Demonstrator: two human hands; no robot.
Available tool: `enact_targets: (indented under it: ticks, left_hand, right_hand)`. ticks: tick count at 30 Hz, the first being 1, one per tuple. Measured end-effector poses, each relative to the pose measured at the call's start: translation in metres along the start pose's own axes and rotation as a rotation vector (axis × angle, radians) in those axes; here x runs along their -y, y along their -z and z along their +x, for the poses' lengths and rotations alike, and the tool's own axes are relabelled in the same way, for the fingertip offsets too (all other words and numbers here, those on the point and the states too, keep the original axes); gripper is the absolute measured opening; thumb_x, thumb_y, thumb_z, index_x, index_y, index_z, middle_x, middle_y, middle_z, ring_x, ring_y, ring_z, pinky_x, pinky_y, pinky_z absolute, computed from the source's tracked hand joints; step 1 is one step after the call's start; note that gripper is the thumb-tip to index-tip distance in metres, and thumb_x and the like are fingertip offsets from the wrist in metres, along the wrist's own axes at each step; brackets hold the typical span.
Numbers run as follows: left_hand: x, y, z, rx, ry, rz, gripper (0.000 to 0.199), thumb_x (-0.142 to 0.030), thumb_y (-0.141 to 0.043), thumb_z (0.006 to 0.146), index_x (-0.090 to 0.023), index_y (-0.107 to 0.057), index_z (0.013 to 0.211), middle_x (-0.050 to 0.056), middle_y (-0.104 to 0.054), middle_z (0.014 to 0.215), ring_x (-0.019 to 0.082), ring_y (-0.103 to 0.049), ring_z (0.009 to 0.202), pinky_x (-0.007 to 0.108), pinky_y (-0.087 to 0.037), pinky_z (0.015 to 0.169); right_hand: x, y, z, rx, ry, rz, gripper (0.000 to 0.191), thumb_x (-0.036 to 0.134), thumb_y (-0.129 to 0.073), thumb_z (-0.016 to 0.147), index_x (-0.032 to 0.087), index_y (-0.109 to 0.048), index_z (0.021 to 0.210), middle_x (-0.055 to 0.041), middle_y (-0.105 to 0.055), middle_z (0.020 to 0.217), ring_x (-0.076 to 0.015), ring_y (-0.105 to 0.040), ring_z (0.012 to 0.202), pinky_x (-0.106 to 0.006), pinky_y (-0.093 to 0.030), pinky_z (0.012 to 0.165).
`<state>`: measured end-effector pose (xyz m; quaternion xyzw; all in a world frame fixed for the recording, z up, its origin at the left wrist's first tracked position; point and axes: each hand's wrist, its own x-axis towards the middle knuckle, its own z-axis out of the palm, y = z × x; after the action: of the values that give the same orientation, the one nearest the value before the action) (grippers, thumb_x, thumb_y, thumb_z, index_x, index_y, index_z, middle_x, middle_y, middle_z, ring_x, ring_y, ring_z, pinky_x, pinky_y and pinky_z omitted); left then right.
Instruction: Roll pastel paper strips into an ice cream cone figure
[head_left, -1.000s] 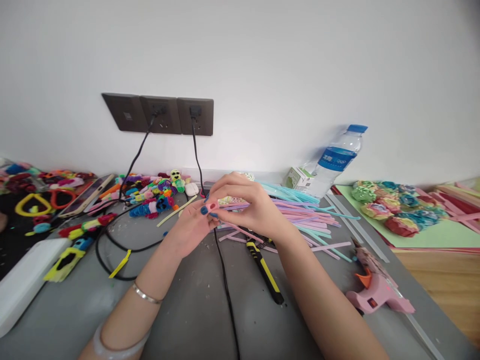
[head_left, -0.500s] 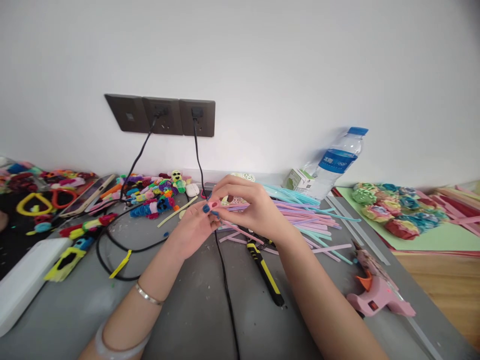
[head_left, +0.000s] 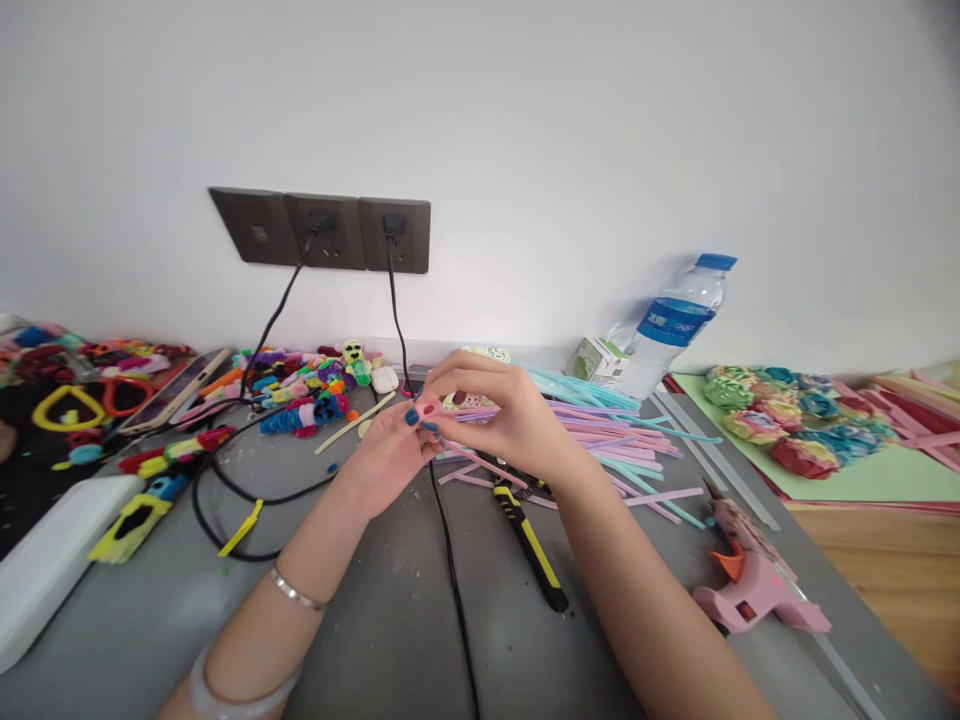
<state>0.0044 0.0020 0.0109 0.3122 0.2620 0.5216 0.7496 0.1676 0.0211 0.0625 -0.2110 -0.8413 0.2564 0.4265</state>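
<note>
Both hands meet fingertip to fingertip above the grey table (head_left: 375,620). My left hand (head_left: 394,450) is closed at the fingertips around a small pinkish piece (head_left: 429,409), too small to make out well. From the right, my right hand (head_left: 499,410) pinches at the same spot, its thumb and forefinger together; what is between them is hidden. Behind and beneath my right hand lies a spread of pink, purple and turquoise pipe cleaners (head_left: 615,430). Black-and-yellow handled pliers (head_left: 532,550) rest just below it, their head partly covered.
A pink glue gun (head_left: 757,595) lies at the right, near paper flowers (head_left: 806,450). A water bottle (head_left: 675,325) stands by the wall. Black cables (head_left: 452,570) cross the table. Colourful fuzzy pieces (head_left: 300,385), a phone (head_left: 176,390) and a white box (head_left: 64,560) are left.
</note>
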Motion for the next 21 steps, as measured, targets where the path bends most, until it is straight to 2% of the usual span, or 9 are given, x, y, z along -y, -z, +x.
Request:
enact_targets:
  ticks: [21]
  left_hand:
    - [0.0014,0.0020,0.0011,0.017,-0.005,-0.013,0.035,-0.042,-0.088,0.060,-0.016,-0.067,0.073,-0.001,-0.063,0.074,0.010,-0.056,0.067,0.024,-0.047,0.068]
  right_hand:
    - [0.0001,0.0002,0.0007,0.010,0.008,0.005,0.009,0.017,-0.059,0.090,0.017,-0.068,0.092,-0.0072,-0.065,0.095,-0.0163,-0.062,0.087,-0.029,-0.052,0.075]
